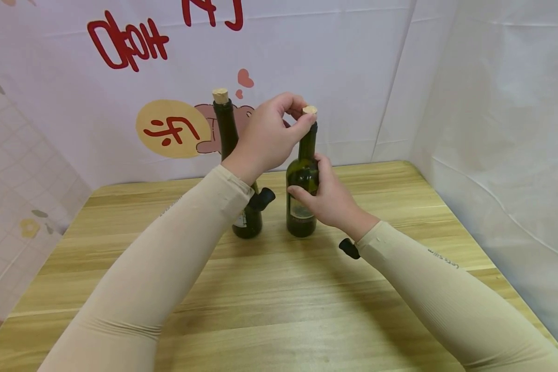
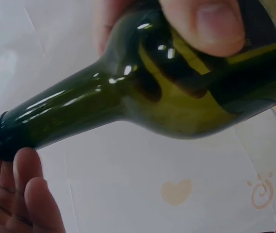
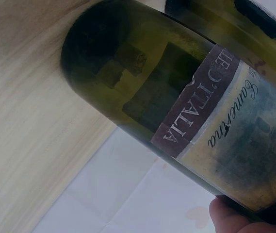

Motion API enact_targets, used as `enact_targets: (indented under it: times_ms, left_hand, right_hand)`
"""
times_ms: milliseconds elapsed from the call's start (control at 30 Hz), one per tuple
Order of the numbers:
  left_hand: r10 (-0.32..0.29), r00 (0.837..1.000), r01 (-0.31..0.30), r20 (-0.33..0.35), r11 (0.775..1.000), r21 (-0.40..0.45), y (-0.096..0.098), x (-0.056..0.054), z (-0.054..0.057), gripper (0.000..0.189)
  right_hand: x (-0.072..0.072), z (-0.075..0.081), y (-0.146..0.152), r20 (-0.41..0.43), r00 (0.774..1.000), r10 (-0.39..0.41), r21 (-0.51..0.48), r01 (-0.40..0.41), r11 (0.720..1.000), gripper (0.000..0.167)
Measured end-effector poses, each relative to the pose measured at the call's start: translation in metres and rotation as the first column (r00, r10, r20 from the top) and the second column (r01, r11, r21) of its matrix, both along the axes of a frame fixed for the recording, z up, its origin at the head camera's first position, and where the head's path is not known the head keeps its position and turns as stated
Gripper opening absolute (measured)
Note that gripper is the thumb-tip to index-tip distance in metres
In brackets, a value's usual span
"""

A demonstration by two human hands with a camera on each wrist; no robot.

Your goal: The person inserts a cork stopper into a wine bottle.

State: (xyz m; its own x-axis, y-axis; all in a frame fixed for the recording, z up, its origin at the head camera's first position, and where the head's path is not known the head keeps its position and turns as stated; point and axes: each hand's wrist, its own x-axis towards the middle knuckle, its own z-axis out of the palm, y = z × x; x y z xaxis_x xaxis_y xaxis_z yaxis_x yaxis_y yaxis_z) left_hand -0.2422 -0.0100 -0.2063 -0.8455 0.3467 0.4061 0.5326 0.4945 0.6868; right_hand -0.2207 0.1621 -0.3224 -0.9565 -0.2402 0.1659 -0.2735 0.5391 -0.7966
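A green wine bottle point(image 1: 302, 175) stands upright on the table, a cork point(image 1: 310, 110) in its mouth. My left hand point(image 1: 272, 132) pinches that cork between thumb and fingers; in the left wrist view its fingers point(image 2: 28, 194) lie beside the bottle's lip. Around the body, at the shoulder, my right hand point(image 1: 332, 194) grips the bottle. A printed paper label point(image 3: 239, 141) shows in the right wrist view. Left of this bottle is a second dark wine bottle point(image 1: 227, 126), with a cork point(image 1: 220, 96) standing out of its mouth; my left forearm hides its middle.
The wooden table point(image 1: 269, 305) runs back to a white printed cloth point(image 1: 335, 62). Another white cloth point(image 1: 502, 134) hangs along the right side. Black wrist cameras point(image 1: 263, 199) stick out from both wrists, the left one overlapping the second bottle in the head view.
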Motion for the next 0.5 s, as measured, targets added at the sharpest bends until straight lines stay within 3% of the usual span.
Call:
enact_targets:
  times_ms: [500]
  left_hand:
    - [0.034, 0.999, -0.033, 0.009, 0.999, -0.024, 0.0021, 0.0004, 0.0013, 0.023]
  right_hand:
    - [0.0, 0.0019, 0.001, -0.013, 1.0, 0.014, -0.01, -0.014, 1.0, 0.085]
